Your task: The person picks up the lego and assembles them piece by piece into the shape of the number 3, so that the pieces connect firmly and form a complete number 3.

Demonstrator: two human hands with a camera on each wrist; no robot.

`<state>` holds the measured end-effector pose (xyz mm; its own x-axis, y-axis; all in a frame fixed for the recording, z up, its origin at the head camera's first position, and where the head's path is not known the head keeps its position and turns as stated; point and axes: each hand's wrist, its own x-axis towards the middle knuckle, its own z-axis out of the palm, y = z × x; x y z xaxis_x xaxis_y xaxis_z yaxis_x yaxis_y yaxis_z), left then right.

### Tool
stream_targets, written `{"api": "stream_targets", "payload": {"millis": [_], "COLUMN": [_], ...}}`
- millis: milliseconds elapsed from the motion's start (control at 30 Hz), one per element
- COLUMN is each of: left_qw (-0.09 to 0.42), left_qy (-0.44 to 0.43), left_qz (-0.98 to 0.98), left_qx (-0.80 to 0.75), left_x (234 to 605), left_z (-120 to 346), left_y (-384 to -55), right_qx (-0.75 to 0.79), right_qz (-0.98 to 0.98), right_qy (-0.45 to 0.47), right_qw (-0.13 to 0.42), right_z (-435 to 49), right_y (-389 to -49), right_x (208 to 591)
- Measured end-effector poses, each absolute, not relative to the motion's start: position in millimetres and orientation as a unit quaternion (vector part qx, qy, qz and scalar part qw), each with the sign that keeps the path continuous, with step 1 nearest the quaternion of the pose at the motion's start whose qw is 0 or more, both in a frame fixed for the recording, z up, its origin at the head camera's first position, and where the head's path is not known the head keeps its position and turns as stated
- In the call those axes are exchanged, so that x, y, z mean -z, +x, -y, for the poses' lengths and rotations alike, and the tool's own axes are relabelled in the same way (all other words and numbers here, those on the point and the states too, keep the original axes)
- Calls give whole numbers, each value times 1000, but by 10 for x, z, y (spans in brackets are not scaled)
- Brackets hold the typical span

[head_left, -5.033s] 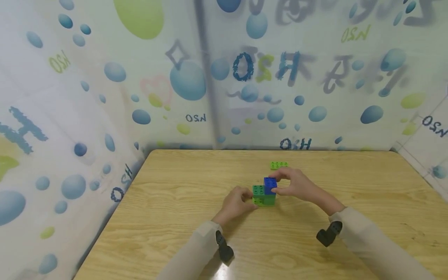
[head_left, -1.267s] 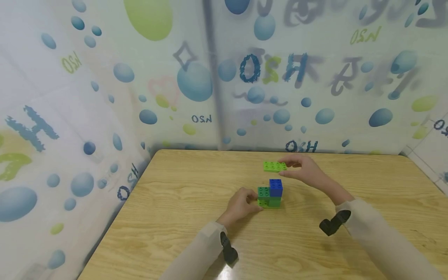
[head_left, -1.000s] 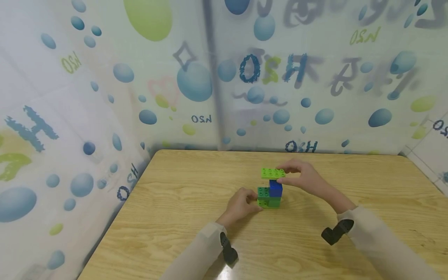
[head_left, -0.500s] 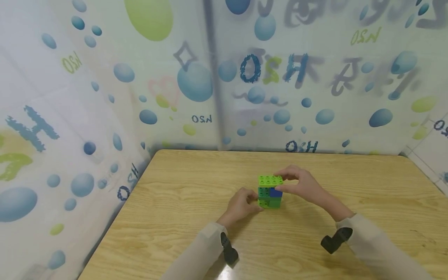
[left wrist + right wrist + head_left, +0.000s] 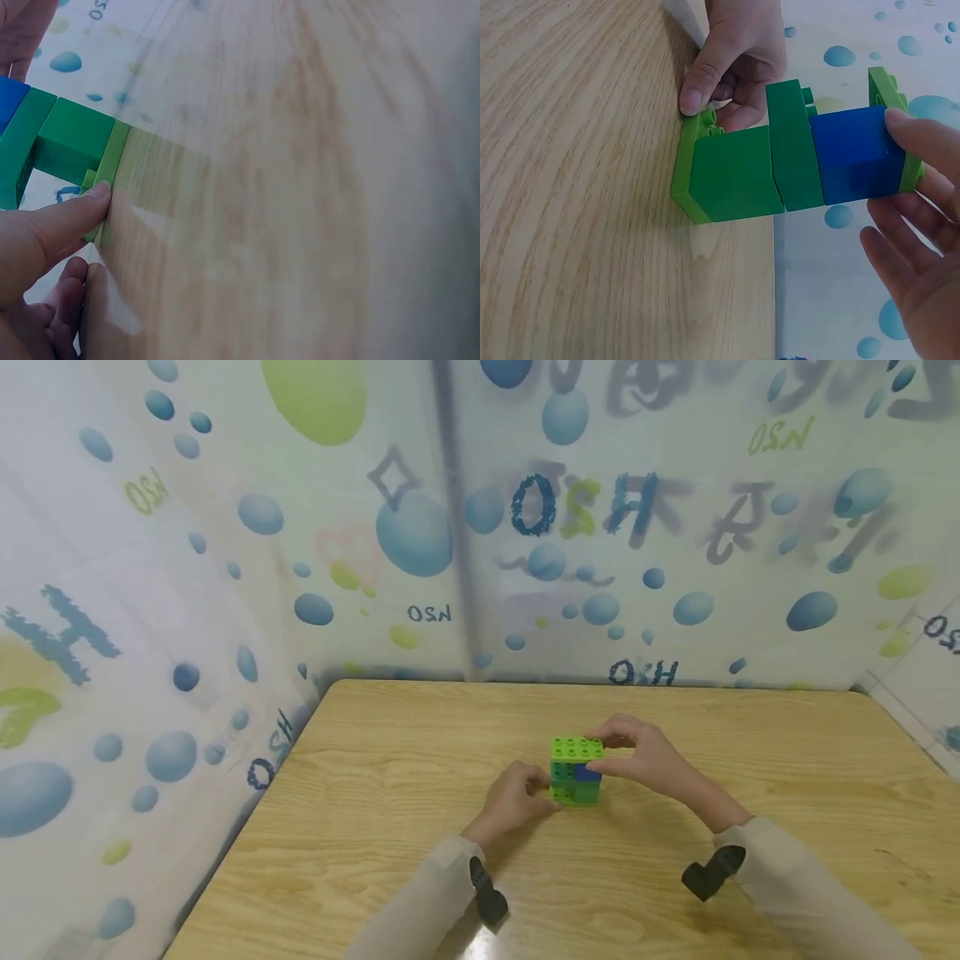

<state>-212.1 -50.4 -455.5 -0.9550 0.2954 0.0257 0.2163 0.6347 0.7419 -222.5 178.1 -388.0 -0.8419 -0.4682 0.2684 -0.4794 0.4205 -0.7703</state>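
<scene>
A small stack of toy building bricks stands on the table. At its base is a lime plate point(image 5: 684, 176) bearing a green square brick point(image 5: 739, 176). A longer green brick point(image 5: 795, 150) spans above that, with a blue brick point(image 5: 859, 154) on its right end. The studded lime top plate point(image 5: 572, 748) lies on the blue brick, its left part overhanging. My left hand point(image 5: 513, 802) pinches the base plate, thumb on its near edge. At the stack's upper right, my right hand point(image 5: 648, 764) grips the top plate, thumb in front and fingers behind.
The wooden tabletop point(image 5: 390, 735) extends around the stack. A wall sheet point(image 5: 480, 593) printed with bubbles and letters rises behind the table's back edge. Each sleeve carries a black wrist device, one on the left point(image 5: 489, 893) and one on the right point(image 5: 712, 872).
My right hand left the blue brick, took the lime plate from behind the stack and brought it forward and down onto the blue brick. My left hand stayed at the base.
</scene>
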Motion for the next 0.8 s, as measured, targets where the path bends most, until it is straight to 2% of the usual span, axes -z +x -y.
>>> {"api": "stream_targets", "payload": {"millis": [800], "left_qw": [69], "left_qy": [146], "left_qz": [-897], "left_qx": [-411], "left_x": [4566], "left_z": [509], "left_y": [-2153], "right_qx": [-505], "right_qz": [825], "right_qy": [254], "right_qw": [-25], "right_z": [-1830], "right_y": [-2218], "right_x": [3956]}}
